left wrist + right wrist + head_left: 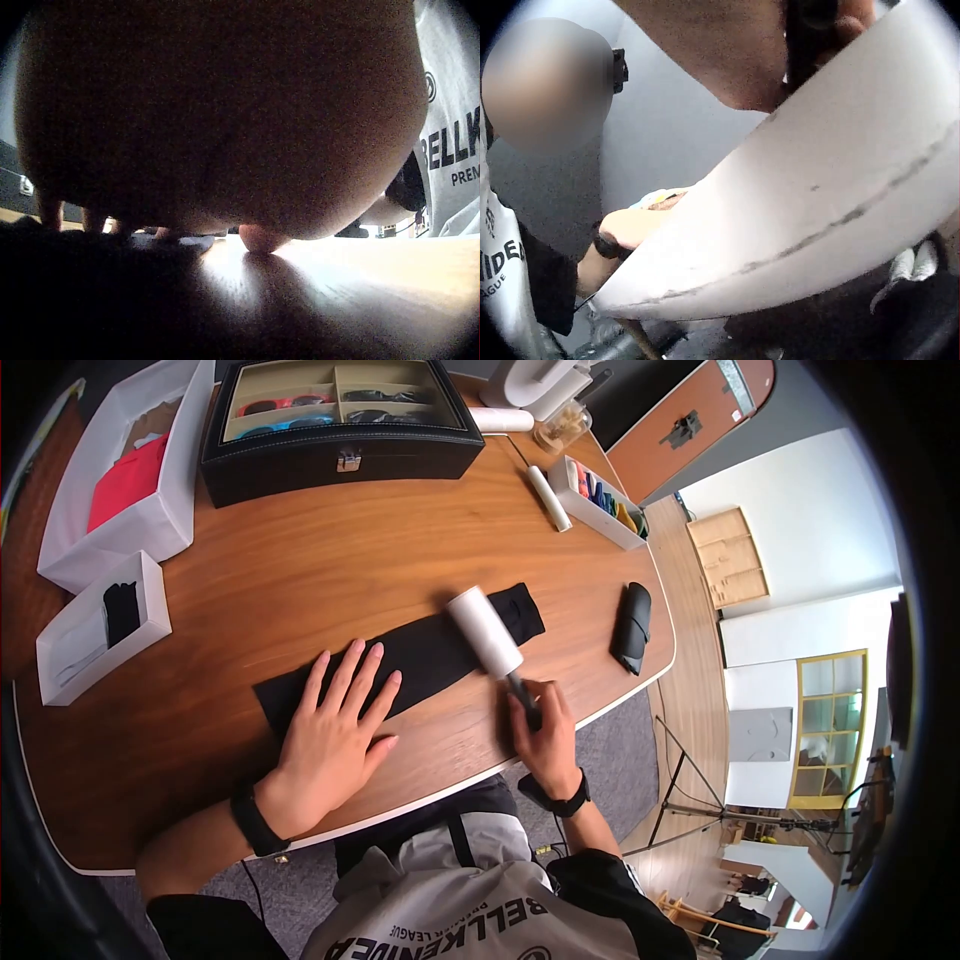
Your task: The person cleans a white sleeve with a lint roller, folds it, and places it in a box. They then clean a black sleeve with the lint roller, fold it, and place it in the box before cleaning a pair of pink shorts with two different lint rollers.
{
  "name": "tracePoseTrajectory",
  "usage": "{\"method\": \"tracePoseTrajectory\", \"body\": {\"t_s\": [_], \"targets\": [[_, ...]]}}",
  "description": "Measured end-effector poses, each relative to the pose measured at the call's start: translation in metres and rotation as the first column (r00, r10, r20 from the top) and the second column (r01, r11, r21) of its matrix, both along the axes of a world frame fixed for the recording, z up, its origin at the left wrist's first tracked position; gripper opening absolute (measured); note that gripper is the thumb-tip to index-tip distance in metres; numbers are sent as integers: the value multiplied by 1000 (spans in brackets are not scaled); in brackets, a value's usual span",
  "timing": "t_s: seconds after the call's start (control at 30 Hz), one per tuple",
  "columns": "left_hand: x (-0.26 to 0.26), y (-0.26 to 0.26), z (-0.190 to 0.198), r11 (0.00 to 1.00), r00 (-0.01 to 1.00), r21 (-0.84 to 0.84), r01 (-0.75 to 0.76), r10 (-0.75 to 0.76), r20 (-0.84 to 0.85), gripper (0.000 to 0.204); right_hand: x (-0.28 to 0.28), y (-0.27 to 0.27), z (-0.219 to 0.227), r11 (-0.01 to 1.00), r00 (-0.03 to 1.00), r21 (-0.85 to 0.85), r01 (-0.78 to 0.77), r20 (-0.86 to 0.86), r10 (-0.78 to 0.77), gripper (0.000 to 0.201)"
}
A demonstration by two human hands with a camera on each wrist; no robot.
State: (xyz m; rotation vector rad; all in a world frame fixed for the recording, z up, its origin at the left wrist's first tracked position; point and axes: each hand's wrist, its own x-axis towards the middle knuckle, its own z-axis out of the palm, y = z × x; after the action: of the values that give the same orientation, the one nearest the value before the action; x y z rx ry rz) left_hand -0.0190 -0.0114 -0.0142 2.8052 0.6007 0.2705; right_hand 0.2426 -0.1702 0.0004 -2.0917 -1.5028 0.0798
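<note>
A long black piece of cloth point(425, 665) lies flat and slantwise on the wooden table. My left hand point(335, 735) rests on its left part, fingers spread and straight; the thumb touches bare wood. In the left wrist view, the fingertips point(94, 219) press down at the surface. My right hand point(548, 735) grips the black handle of a lint roller point(485, 630), whose white roll lies across the cloth's right part. In the right wrist view, the tabletop's pale underside point(802, 202) fills much of the picture and the roll is hidden.
Along the back stand a white bin point(180, 540) with red cloth, a smaller white box point(150, 605) and a black glasses case point(340, 485). A white tray point(605, 515) of colourful rolled items, a thin white roll point(548, 498) and a black pouch point(632, 628) lie to the right.
</note>
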Motion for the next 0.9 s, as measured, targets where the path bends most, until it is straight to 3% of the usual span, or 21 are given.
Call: {"method": "tracePoseTrajectory", "body": {"t_s": [0.1, 0.17, 0.23, 0.33, 0.43, 0.63, 0.77, 0.9], "targets": [[-1, 1, 1, 1000, 1000, 1, 5, -5, 1, 67, 23, 0, -6, 987, 987, 12, 158, 14, -158, 18], [0, 1, 1, 1000, 1000, 1, 4, -4, 0, 67, 46, 0, -14, 986, 974, 85, 147, 160, -159, 18], [0, 0, 0, 1000, 1000, 2, 6, -6, 1, 67, 62, -1, -17, 976, 970, 58, 208, 112, -214, 18], [0, 0, 0, 1000, 1000, 2, 4, -4, 0, 67, 80, -2, -26, 968, 949, 163, 192, 221, -225, 19], [0, 1, 0, 1000, 1000, 3, 3, -3, 2, 67, 58, -5, -26, 951, 964, 199, 238, 72, -256, 18], [1, 0, 1, 1000, 1000, 0, 10, -10, -9, 67, -20, -9, -11, 996, 1000, 79, -31, 4, 31, 21], [1, 0, 1, 1000, 1000, -5, 0, 0, -24, 68, -44, -8, -1, 997, 993, -48, -60, -100, 55, 25], [1, 0, 2, 1000, 1000, -7, -1, 1, -12, 67, -28, -6, 0, 998, 998, -53, -42, -56, 39, 24]]}}
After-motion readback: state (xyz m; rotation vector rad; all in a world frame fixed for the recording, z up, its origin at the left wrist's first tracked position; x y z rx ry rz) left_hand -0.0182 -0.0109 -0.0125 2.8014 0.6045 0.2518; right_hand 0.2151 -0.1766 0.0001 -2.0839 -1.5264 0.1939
